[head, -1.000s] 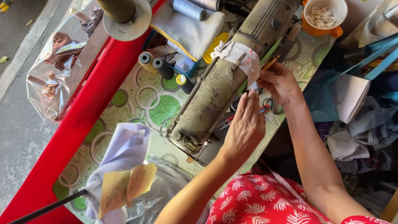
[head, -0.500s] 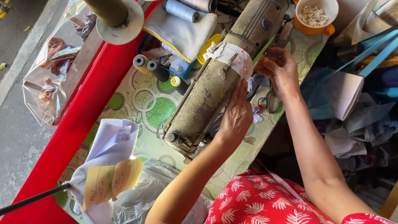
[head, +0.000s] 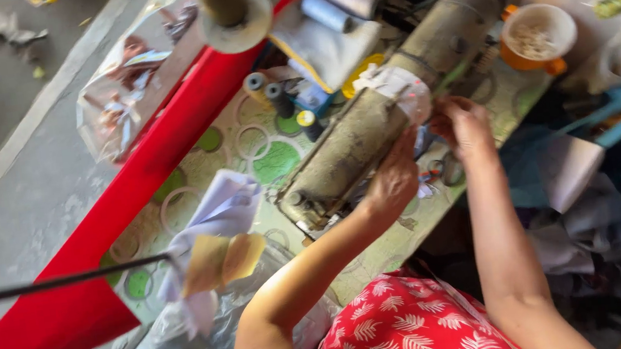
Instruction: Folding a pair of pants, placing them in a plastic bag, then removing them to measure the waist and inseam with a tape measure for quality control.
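Grimy sewing machine has both hands curled narrow beside its needle, where fingers could get pricked.

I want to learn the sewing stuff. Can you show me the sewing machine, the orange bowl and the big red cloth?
sewing machine (head: 368, 132), head view, on its long dusty body.
orange bowl (head: 553, 64), head view, on its orange outer wall.
red cloth (head: 66, 307), head view, on the wide flat part at lower left.
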